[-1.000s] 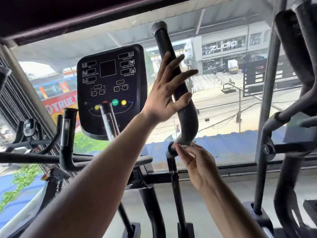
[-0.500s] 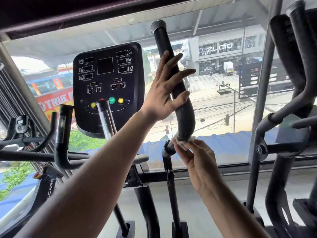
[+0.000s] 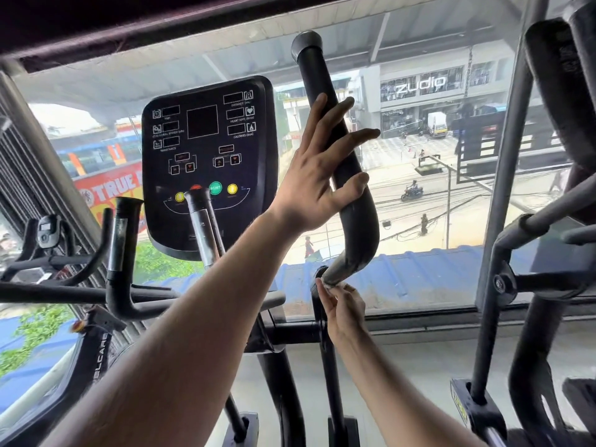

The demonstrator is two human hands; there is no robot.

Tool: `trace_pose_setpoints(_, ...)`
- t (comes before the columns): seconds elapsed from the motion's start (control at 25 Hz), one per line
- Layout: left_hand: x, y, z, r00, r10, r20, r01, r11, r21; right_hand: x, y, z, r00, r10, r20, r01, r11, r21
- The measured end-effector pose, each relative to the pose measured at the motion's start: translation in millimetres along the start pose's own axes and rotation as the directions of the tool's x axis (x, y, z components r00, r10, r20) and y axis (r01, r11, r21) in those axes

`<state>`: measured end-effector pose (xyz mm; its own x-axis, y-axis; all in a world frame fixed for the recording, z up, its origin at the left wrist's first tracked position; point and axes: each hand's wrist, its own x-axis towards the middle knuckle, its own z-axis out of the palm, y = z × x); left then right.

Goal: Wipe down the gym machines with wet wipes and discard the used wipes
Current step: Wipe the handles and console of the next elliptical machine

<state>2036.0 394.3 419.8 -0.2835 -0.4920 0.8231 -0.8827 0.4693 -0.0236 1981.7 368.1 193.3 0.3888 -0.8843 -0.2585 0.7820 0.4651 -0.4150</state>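
Note:
A black curved handlebar (image 3: pixel 361 227) of an elliptical machine rises in the middle of the view. My left hand (image 3: pixel 317 175) rests against its upper grip, fingers spread, with the little finger hooked round the bar. My right hand (image 3: pixel 343 306) pinches a small white wet wipe (image 3: pixel 329 284) against the bar's lower end, just above the joint. Most of the wipe is hidden by my fingers. The machine's black console (image 3: pixel 206 162) with yellow and green buttons stands to the left.
A second grip (image 3: pixel 124 240) and a chrome-tipped bar (image 3: pixel 201 221) stand left of the console. Another black machine (image 3: pixel 554 221) fills the right side. Exercise bikes (image 3: pixel 48 233) sit at far left. A large window (image 3: pixel 435 188) faces the street ahead.
My right hand with the wipe has slid slightly down to the lower end of the handlebar. My left hand stays on the upper grip. The camera has shifted a little.

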Motion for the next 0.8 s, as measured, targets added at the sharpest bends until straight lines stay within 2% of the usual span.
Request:
trace_pose_setpoints(0.12, 0, 0, 1, 1.000, 0.004, 0.007, -0.004, 1.000, 0.007, 10, 7, -3, 0.999, -0.019, -0.029, 0.017, 0.998, -0.063)
trace_pose_setpoints(0.28, 1, 0, 0, 1.000, -0.019, 0.010, 0.019, 1.000, -0.006, 4, -3, -6, 0.999, 0.034, 0.011, -0.033, 0.999, -0.019)
trace_pose_setpoints(0.44, 0, -1, -2, 0.999, -0.038, 0.027, 0.038, 0.999, -0.012, -39, -33, 9, 0.988, 0.092, 0.122, -0.097, 0.994, 0.042)
trace_pose_setpoints(0.8, 0, 4, -7, 0.993, -0.092, 0.070, 0.091, 0.996, 0.022, -132, -94, 38, 0.950, 0.040, 0.310, -0.052, 0.998, 0.029)
